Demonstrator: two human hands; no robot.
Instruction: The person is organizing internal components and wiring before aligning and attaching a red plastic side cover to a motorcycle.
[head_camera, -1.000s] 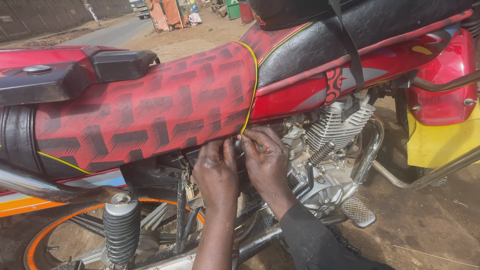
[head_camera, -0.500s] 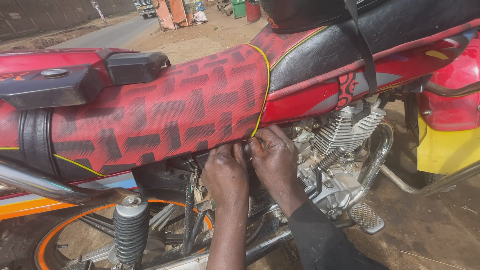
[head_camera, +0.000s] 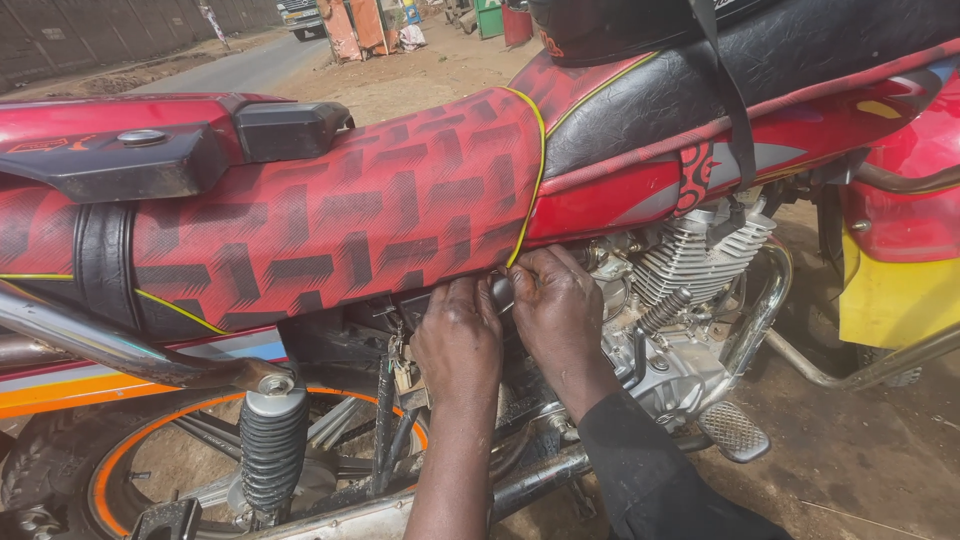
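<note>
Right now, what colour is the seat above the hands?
The seat is red with dark block patterns and a yellow edge, seen from the head camera.

Seat cover (head_camera: 340, 230): red with black block pattern, yellow piping along its edge, stretched over the rear half of the motorcycle seat. Lower front corner sits just above the engine (head_camera: 690, 290), where both hands meet it. Front half of the seat (head_camera: 740, 70): black, cracked, uncovered.
</note>
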